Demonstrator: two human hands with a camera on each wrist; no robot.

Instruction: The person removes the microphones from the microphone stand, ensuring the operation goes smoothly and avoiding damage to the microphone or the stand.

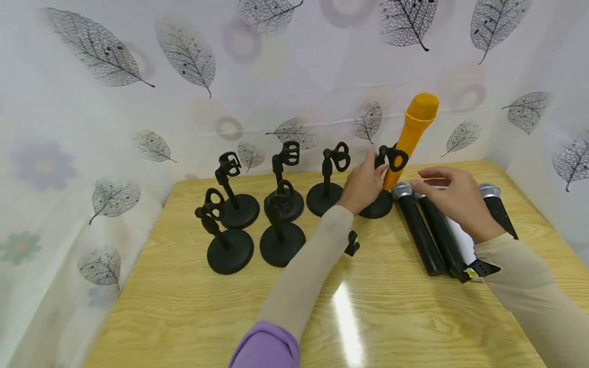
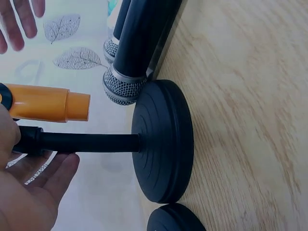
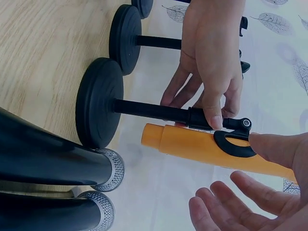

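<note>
An orange microphone [image 1: 411, 140] leans in the ring clip [image 3: 236, 150] of a black desktop mic stand [image 1: 377, 206], its head up and to the right. My left hand [image 1: 362, 184] grips that stand at the upper part of its post [image 2: 91, 143], just below the clip joint. The microphone's narrow tail end [image 2: 78, 107] hangs free beside the post. To the right, my right hand [image 1: 453, 197] is held in the air with fingers loosely bent and nothing in them. In the right wrist view its thumb overlaps the clip's edge.
Several other black mic stands [image 1: 230, 251] with unfilled clips stand on the wooden table [image 1: 184, 317] to the left. Black microphones with silver heads [image 1: 418, 230] lie on the right, under and beside my right hand. A leaf-patterned cloth [image 1: 294, 71] hangs behind.
</note>
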